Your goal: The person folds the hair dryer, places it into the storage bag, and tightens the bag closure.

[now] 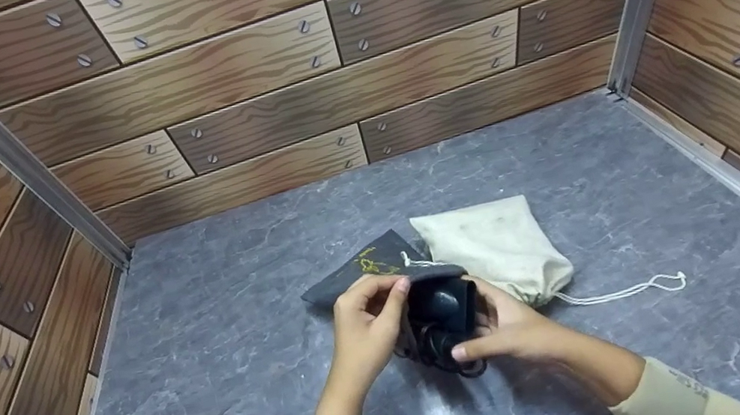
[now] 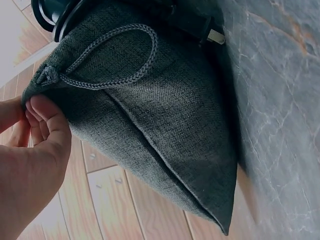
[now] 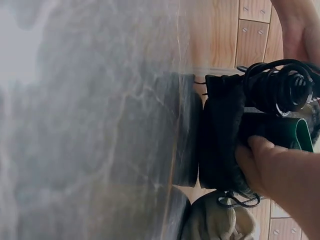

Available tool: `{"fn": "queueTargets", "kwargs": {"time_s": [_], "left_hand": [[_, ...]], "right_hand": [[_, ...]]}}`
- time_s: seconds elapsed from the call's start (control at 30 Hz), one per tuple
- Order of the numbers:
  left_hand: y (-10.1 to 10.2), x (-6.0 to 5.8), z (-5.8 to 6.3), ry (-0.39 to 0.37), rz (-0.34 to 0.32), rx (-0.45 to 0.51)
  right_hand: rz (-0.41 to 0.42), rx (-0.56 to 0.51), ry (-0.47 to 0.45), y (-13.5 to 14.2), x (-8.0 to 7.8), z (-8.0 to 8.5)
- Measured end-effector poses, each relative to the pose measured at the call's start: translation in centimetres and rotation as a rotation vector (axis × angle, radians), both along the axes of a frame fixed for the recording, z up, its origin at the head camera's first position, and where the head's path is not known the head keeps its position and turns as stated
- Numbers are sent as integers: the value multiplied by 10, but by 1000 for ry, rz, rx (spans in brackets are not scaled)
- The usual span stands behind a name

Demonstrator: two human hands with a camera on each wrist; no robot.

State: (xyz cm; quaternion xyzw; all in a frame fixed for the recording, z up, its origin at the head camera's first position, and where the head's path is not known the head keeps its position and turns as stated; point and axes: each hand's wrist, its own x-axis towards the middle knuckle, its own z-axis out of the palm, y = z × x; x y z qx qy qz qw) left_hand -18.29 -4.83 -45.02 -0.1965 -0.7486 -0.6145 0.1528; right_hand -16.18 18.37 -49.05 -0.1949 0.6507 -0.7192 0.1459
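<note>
A dark grey drawstring bag [image 1: 358, 272] with yellow print lies with its mouth towards me. At that mouth sits a glossy dark green appliance [image 1: 441, 300] that looks like a hair dryer, with a black cord [image 3: 272, 90] coiled beside it. My left hand [image 1: 366, 324] pinches the bag's rim between thumb and fingers. On the other side, my right hand [image 1: 516, 325] holds the dryer, its thumb by the cord and its fingers behind the body. In the left wrist view a two-pin plug [image 2: 215, 37] hangs beside the bag's cord loop [image 2: 155, 47]. The bag hides the dryer's far part.
A cream drawstring bag [image 1: 486, 240] lies just right of the grey one, its white string [image 1: 621, 292] trailing right. The grey marbled tabletop [image 1: 234, 383] is bounded by wood-patterned walls [image 1: 261, 105] at the back and both sides.
</note>
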Motion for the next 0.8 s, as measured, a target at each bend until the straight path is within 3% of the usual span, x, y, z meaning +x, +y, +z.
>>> {"fn": "queueTargets", "kwargs": {"time_s": [0.27, 0.47, 0.6, 0.7, 0.8], "left_hand": [[1, 6, 1, -10, -49, -19], [1, 9, 4, -30, -56, -18], [2, 11, 5, -36, -52, -21], [2, 12, 6, -30, -58, -29], [2, 12, 6, -24, -67, -24]], "right_hand": [[-170, 177, -38, -6, 3, 4], [-181, 200, -28, -11, 1, 11], [-220, 283, 26, -15, 2, 13], [-273, 436, 84, -17, 3, 15], [-349, 688, 209, -18, 5, 16]]}}
